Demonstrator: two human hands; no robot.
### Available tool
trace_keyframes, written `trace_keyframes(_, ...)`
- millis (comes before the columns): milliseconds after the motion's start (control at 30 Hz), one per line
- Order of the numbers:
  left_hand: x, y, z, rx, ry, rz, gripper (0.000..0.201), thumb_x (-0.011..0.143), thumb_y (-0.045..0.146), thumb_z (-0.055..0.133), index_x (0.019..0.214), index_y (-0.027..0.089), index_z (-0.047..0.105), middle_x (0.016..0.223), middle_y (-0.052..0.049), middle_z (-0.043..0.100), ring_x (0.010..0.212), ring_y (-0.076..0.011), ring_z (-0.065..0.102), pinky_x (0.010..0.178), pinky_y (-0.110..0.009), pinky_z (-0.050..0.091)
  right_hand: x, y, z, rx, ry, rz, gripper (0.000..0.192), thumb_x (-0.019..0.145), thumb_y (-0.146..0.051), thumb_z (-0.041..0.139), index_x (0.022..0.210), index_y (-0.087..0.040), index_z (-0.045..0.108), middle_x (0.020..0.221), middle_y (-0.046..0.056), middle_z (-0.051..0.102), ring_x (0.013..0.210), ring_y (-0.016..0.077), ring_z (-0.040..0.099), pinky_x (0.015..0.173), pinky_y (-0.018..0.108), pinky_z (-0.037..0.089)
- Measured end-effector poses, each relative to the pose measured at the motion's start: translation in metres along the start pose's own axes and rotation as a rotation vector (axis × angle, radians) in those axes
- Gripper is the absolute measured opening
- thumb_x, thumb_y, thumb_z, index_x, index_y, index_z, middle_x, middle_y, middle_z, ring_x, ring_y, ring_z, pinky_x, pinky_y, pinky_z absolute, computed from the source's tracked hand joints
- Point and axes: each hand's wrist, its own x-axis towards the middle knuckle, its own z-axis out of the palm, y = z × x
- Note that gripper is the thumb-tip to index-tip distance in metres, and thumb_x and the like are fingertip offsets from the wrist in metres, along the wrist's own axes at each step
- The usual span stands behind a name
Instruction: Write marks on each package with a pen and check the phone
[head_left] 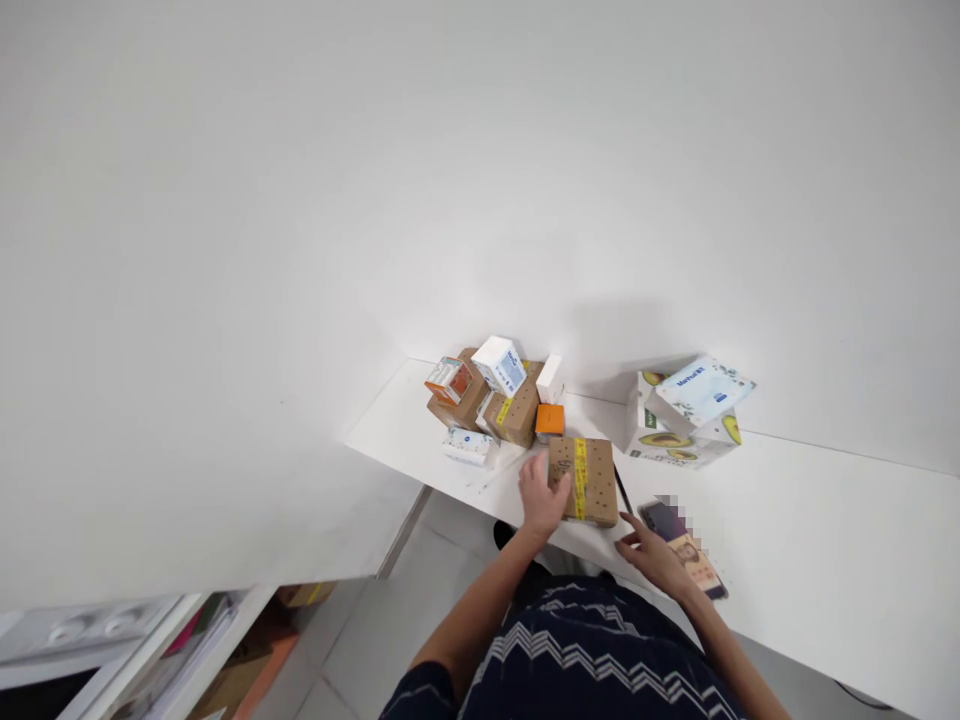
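From my remote view, the left hand (pixel 543 497) lies spread against the left side of the yellow-taped cardboard box (pixel 598 478) at the white table's (pixel 817 520) front edge, while the right hand (pixel 651 556), fingers parted, hovers beside its near right corner, close to a thin black stick (pixel 623 490).

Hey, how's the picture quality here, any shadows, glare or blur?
Head view: a soft shadow on the wall behind the avocado-print box, no harsh glare; head view again: blocky pixelation over the phone's edge, and print on the cardboard box's yellow tape too small to read.
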Motion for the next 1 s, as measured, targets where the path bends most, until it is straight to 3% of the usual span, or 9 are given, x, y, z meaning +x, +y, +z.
trace_keyframes(100, -0.001, -0.009, -0.013, -0.120, -0.179, -0.238, 0.063, 0.079, 0.042, 0.060, 0.137, 0.020, 0.044, 0.117, -0.014, 0.065, 0.103, -0.0264, 0.062, 0.081, -0.041, 0.052, 0.002, -0.022, 0.015, 0.285, -0.167, -0.018, 0.070, 0.071, -0.039, 0.065, 0.135, -0.019, 0.043, 0.073, 0.000, 0.070, 0.057, 0.0195, 0.062, 0.057, 0.033, 0.049)
trace_keyframes(200, -0.005, -0.007, -0.023, -0.183, -0.346, -0.325, 0.069, 0.077, 0.040, 0.062, 0.142, 0.029, 0.038, 0.115, -0.009, 0.068, 0.079, -0.0189, 0.067, 0.059, -0.029, 0.051, 0.001, -0.035, 0.019, 0.359, -0.131, -0.030, 0.067, 0.068, -0.043, 0.069, 0.126, -0.017, 0.049, 0.073, 0.002, 0.069, 0.060, 0.0211, 0.063, 0.059, 0.034, 0.049)
trace_keyframes(333, 0.000, 0.013, -0.031, -0.374, -0.522, -0.417, 0.079, 0.079, 0.040, 0.059, 0.147, 0.043, 0.020, 0.146, -0.005, 0.046, 0.091, -0.0176, 0.064, 0.055, -0.022, 0.048, -0.003, -0.041, 0.006, 0.364, -0.055, -0.063, 0.062, 0.068, -0.048, 0.068, 0.119, -0.017, 0.052, 0.091, 0.009, 0.071, 0.076, 0.0254, 0.067, 0.069, 0.038, 0.052)
trace_keyframes(433, 0.012, 0.029, -0.031, -0.460, -0.574, -0.426, 0.080, 0.079, 0.045, 0.059, 0.147, 0.048, 0.016, 0.151, -0.001, 0.039, 0.103, -0.0206, 0.060, 0.060, -0.023, 0.048, -0.001, -0.047, -0.010, 0.359, 0.023, -0.102, 0.061, 0.071, -0.045, 0.066, 0.122, -0.017, 0.049, 0.096, 0.011, 0.071, 0.085, 0.0272, 0.068, 0.075, 0.040, 0.053)
trace_keyframes(600, 0.027, 0.041, -0.027, -0.517, -0.602, -0.480, 0.080, 0.079, 0.052, 0.060, 0.146, 0.049, 0.018, 0.148, -0.001, 0.041, 0.105, -0.0222, 0.056, 0.067, -0.028, 0.049, 0.005, -0.055, -0.025, 0.230, 0.095, -0.105, 0.059, 0.075, -0.044, 0.060, 0.125, -0.018, 0.044, 0.097, 0.010, 0.071, 0.089, 0.0272, 0.069, 0.081, 0.040, 0.051)
trace_keyframes(767, 0.037, 0.037, -0.027, -0.554, -0.598, -0.490, 0.080, 0.076, 0.050, 0.065, 0.145, 0.048, 0.025, 0.138, -0.003, 0.050, 0.084, -0.0153, 0.059, 0.066, -0.028, 0.049, 0.010, -0.063, -0.019, 0.105, 0.122, -0.058, 0.063, 0.077, -0.044, 0.053, 0.131, -0.016, 0.038, 0.093, 0.009, 0.071, 0.082, 0.0257, 0.069, 0.077, 0.038, 0.051)
trace_keyframes(900, 0.034, 0.032, -0.024, -0.565, -0.526, -0.519, 0.090, 0.073, 0.044, 0.070, 0.149, 0.038, 0.022, 0.121, -0.007, 0.059, 0.065, -0.0087, 0.055, 0.065, -0.027, 0.049, 0.018, -0.070, -0.013, 0.093, 0.109, -0.071, 0.067, 0.076, -0.044, 0.052, 0.133, -0.012, 0.036, 0.090, 0.009, 0.071, 0.079, 0.0250, 0.069, 0.075, 0.038, 0.051)
trace_keyframes(1000, 0.020, 0.024, -0.023, -0.591, -0.439, -0.521, 0.093, 0.070, 0.040, 0.074, 0.149, 0.033, 0.024, 0.116, -0.008, 0.061, 0.065, -0.0099, 0.056, 0.065, -0.027, 0.050, 0.020, -0.071, -0.010, 0.133, 0.104, -0.111, 0.064, 0.076, -0.044, 0.054, 0.130, -0.013, 0.041, 0.084, 0.006, 0.071, 0.074, 0.0245, 0.069, 0.071, 0.038, 0.052)
